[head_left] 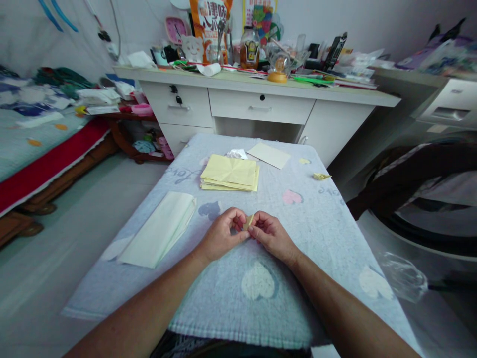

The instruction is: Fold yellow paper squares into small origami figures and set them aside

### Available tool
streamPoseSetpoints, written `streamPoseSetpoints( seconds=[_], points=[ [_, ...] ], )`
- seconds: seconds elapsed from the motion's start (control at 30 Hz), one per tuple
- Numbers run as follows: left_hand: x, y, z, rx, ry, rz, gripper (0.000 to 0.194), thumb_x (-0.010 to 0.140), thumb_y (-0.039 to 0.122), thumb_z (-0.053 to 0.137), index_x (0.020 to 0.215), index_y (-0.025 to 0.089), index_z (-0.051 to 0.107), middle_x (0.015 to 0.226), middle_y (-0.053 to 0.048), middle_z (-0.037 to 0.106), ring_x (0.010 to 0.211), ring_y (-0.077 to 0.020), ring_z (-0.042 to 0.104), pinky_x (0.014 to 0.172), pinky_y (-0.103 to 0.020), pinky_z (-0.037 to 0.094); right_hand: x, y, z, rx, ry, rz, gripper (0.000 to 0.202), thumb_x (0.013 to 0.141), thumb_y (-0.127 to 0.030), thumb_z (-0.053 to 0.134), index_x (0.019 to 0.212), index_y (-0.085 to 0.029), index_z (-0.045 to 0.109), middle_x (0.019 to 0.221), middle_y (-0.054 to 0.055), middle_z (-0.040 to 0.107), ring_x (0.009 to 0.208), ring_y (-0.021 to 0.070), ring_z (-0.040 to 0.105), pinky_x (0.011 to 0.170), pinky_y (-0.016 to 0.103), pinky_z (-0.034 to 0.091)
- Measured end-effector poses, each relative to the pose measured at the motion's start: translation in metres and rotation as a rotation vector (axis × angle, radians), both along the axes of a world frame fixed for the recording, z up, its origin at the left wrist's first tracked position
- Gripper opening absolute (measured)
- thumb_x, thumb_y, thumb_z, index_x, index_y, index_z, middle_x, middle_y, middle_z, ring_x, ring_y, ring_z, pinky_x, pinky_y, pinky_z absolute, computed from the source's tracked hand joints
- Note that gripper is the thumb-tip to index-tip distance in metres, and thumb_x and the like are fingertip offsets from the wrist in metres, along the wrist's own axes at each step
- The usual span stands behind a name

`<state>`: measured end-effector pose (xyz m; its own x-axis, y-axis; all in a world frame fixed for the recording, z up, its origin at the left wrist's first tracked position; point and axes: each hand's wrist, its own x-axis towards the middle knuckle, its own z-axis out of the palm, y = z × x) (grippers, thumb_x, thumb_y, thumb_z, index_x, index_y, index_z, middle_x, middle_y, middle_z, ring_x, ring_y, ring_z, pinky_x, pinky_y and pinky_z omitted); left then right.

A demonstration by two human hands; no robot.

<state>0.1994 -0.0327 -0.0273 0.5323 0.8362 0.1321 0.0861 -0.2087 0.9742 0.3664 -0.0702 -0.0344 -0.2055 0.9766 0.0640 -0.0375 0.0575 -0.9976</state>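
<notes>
Between my two hands is a small piece of folded yellow paper (pixel 248 222), pinched from both sides above the cloth-covered table. My left hand (pixel 227 229) grips its left side with thumb and fingers, and my right hand (pixel 273 234) closes on its right side. Fingertips hide much of the paper. Beyond the hands lies a stack of yellow paper sheets (pixel 229 171), the top one marked with crease lines. Left of my left hand rests a folded pale green stack of paper (pixel 160 228). A small folded yellow paper piece (pixel 321 176) sits near the table's right edge.
A pale sheet (pixel 269 155) and a crumpled white tissue (pixel 237 154) lie at the table's far end. Behind stands a white desk (pixel 261 102) crowded with a jar (pixel 250 48) and other items. A bed (pixel 40 144) is at left, a washing machine (pixel 447 109) at right.
</notes>
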Motion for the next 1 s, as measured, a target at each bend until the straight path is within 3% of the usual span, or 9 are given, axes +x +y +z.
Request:
streamPoseSetpoints(
  seconds=[0.43,0.6,0.77,1.0],
  points=[
    [-0.0018,0.0051,-0.0044,-0.091,-0.085,-0.011,0.022,0.073,0.020,0.069,0.086,0.017,0.051,0.085,0.000,0.053,0.079,-0.0118,0.053,0.073,-0.024,0.043,-0.0019,-0.0004,-0.0022,0.085,0.015,-0.037,0.023,0.084,-0.038,0.062,0.091,-0.022,0.047,0.079,-0.001,0.051,0.071,0.0120,0.048,0.065,0.025,0.040],
    [-0.0022,0.0037,-0.0024,-0.141,-0.091,0.009,0.024,0.073,0.023,0.070,0.089,0.017,0.053,0.088,-0.001,0.057,0.079,-0.0123,0.056,0.072,-0.024,0.045,-0.0027,-0.0018,-0.0002,0.153,-0.090,-0.109,0.019,0.085,-0.030,0.057,0.099,-0.023,0.047,0.079,-0.002,0.048,0.066,0.0120,0.045,0.061,0.024,0.039],
    [-0.0015,0.0011,-0.0033,-0.262,-0.100,0.010,0.025,0.076,0.027,0.070,0.093,0.018,0.052,0.089,-0.002,0.064,0.073,-0.0116,0.060,0.068,-0.023,0.046,-0.0012,-0.0038,0.0037,0.314,-0.272,-0.137,0.017,0.085,-0.017,0.053,0.101,-0.022,0.054,0.094,0.003,0.048,0.076,0.0132,0.048,0.067,0.026,0.042],
    [-0.0009,0.0026,-0.0019,-0.433,-0.274,0.074,0.023,0.074,0.021,0.069,0.093,0.016,0.056,0.092,-0.002,0.065,0.078,-0.0124,0.063,0.076,-0.026,0.047,0.0020,-0.0040,0.0047,0.451,-0.393,-0.125,0.036,0.080,-0.002,0.047,0.107,-0.023,0.058,0.097,0.004,0.046,0.083,0.0146,0.049,0.069,0.026,0.043]
  ],
)
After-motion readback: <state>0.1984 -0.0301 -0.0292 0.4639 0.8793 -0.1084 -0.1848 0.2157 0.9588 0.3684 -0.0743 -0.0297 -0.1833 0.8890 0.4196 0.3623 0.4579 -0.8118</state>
